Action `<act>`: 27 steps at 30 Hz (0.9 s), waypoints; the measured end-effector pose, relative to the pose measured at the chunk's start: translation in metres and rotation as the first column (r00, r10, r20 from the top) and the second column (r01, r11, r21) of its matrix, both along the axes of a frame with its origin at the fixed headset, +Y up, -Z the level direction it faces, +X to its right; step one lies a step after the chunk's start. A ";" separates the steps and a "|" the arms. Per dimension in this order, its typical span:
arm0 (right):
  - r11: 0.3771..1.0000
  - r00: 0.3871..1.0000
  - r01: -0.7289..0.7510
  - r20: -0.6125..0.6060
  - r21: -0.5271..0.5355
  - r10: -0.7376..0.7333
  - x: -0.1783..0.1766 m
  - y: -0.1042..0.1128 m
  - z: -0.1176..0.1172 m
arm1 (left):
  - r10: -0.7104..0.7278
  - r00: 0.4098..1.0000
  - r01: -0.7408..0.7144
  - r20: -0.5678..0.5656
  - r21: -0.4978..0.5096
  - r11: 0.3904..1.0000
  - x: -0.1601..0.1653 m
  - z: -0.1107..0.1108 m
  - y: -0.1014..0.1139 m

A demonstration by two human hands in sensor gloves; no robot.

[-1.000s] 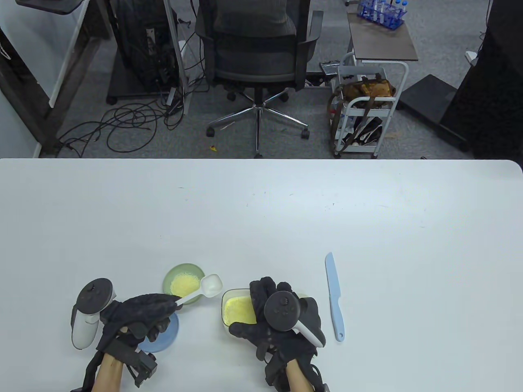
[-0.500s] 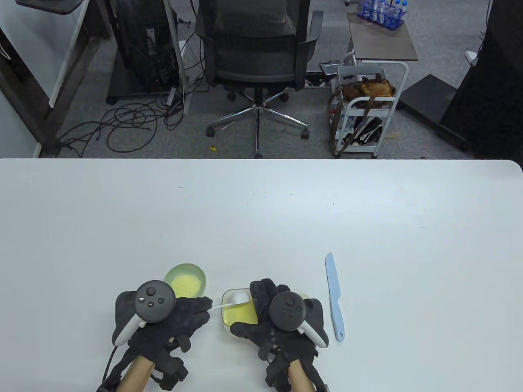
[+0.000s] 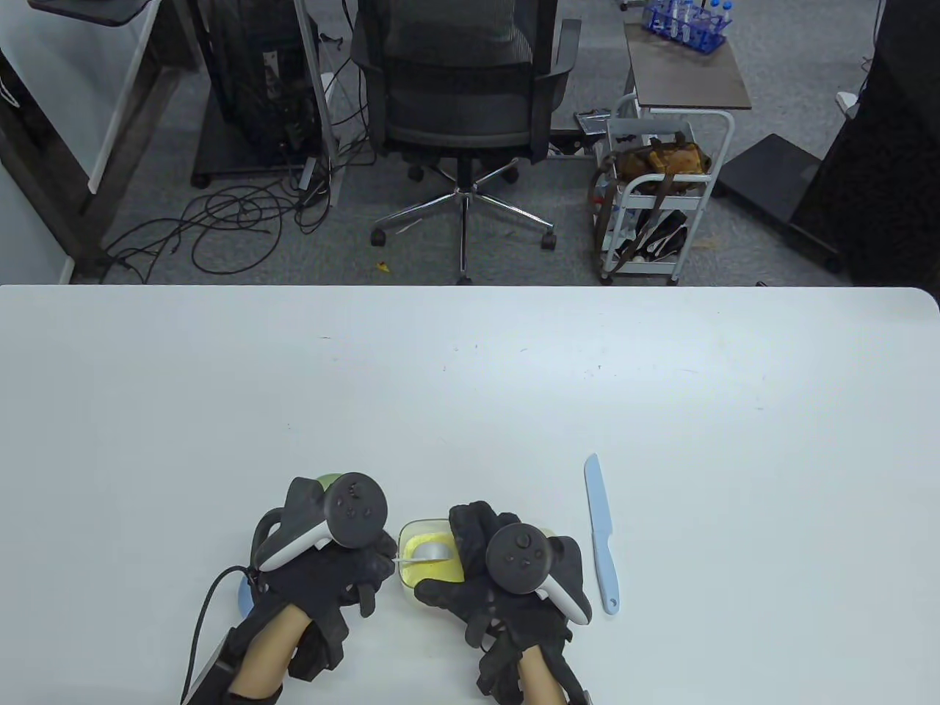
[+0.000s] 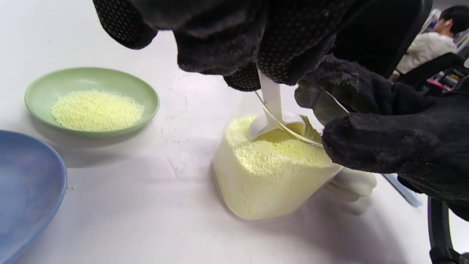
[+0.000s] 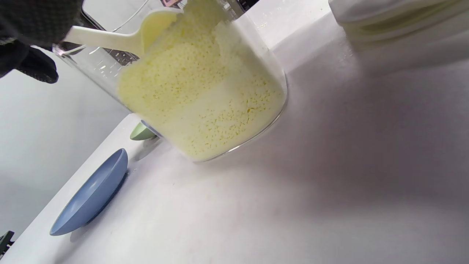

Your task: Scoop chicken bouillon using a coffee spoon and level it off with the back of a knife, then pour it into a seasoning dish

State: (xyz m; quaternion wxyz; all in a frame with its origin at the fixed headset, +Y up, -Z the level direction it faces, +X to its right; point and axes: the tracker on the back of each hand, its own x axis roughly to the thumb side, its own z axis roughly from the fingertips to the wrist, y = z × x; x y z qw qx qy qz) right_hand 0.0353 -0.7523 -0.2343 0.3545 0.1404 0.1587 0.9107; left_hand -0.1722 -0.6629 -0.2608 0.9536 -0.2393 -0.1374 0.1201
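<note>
- I am digging the white spoon (image 4: 273, 117) into the yellow bouillon (image 4: 271, 165); its bowl is sitting partly buried in the grains, with the handle running up into my glove.
- My left hand (image 3: 323, 580) is curling its fingers tight round the spoon's handle, pinching it from above just over the rim of the jar.
- The clear jar (image 5: 220, 91) is holding the bouillon and is leaning over on the table, tipped toward my left side, so the grains are banking up on one wall.
- My right hand (image 3: 507, 587) is wrapping around the jar from the right, fingers bent over its rim and side, gripping it in that tilt.
- The green dish (image 4: 91, 101) is sitting just beyond my left hand, near the jar but apart from it, with a flat heap of yellow grains lying in it.
- A blue plate (image 5: 91, 194) is lying near the green dish, closer to me, partly under my left wrist in the table view.
- The pale blue knife (image 3: 602, 532) is lying flat on the white table (image 3: 470, 382) to the right of my right hand, untouched, its tip pointing away from me.
</note>
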 end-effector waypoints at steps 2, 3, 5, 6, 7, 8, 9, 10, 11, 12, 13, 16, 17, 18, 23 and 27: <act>1.000 1.000 0.001 -0.001 -0.001 -0.001 0.000 0.000 0.000 | 0.027 1.000 -0.027 -0.011 -0.020 0.999 -0.001 -0.005 -0.001; 1.000 1.000 0.003 -0.001 -0.001 -0.003 0.000 0.000 0.000 | 0.044 0.999 -0.044 -0.002 -0.055 0.997 -0.001 -0.008 -0.003; 1.000 1.000 0.004 -0.001 -0.001 -0.004 0.000 0.000 0.000 | 0.090 0.996 -0.091 -0.013 -0.096 0.991 -0.004 -0.013 -0.008; 1.000 1.000 0.004 -0.001 -0.001 -0.004 0.000 0.000 0.000 | 0.100 0.995 -0.102 -0.017 -0.112 0.989 -0.005 -0.015 -0.009; 1.000 1.000 0.005 -0.001 -0.001 -0.005 0.000 0.000 0.000 | 0.128 0.991 -0.130 -0.025 -0.142 0.981 -0.007 -0.017 -0.013; 1.000 1.000 0.006 -0.001 -0.001 -0.006 0.000 0.000 0.000 | 0.150 0.988 -0.155 -0.040 -0.169 0.973 -0.009 -0.019 -0.016; 1.000 1.000 0.007 -0.001 -0.001 -0.007 0.000 0.000 0.000 | 0.167 0.985 -0.174 -0.052 -0.185 0.967 -0.011 -0.020 -0.020; 1.000 1.000 0.008 -0.001 -0.001 -0.008 0.000 0.000 0.000 | 0.180 0.982 -0.188 -0.057 -0.210 0.959 -0.013 -0.022 -0.024; 1.000 1.000 0.008 -0.001 -0.001 -0.008 0.000 0.000 0.000 | 0.210 0.975 -0.221 -0.070 -0.233 0.947 -0.017 -0.022 -0.029; 1.000 1.000 0.009 -0.001 -0.001 -0.009 0.000 0.000 0.000 | 0.224 0.971 -0.238 -0.082 -0.245 0.940 -0.018 -0.022 -0.032; 1.000 1.000 0.009 -0.001 0.000 -0.009 0.000 0.000 0.000 | 0.235 0.967 -0.253 -0.096 -0.279 0.926 -0.020 -0.022 -0.038; 1.000 1.000 0.013 0.000 -0.001 -0.013 0.000 0.000 0.000 | 0.326 0.934 -0.356 -0.145 -0.344 0.869 -0.029 -0.021 -0.052; 1.000 1.000 0.014 0.000 -0.001 -0.014 0.000 0.000 0.000 | 0.343 0.926 -0.377 -0.156 -0.361 0.853 -0.032 -0.020 -0.056; 1.000 1.000 0.015 0.000 -0.001 -0.015 0.000 0.000 0.000 | 0.376 0.912 -0.410 -0.164 -0.382 0.828 -0.034 -0.019 -0.059; 1.000 1.000 0.017 0.003 -0.002 -0.017 0.001 -0.001 0.000 | 0.444 0.869 -0.494 -0.217 -0.387 0.778 -0.042 -0.013 -0.065; 1.000 1.000 0.022 0.004 -0.005 -0.022 0.001 -0.001 0.000 | 0.469 0.852 -0.523 -0.232 -0.358 0.774 -0.048 -0.007 -0.065</act>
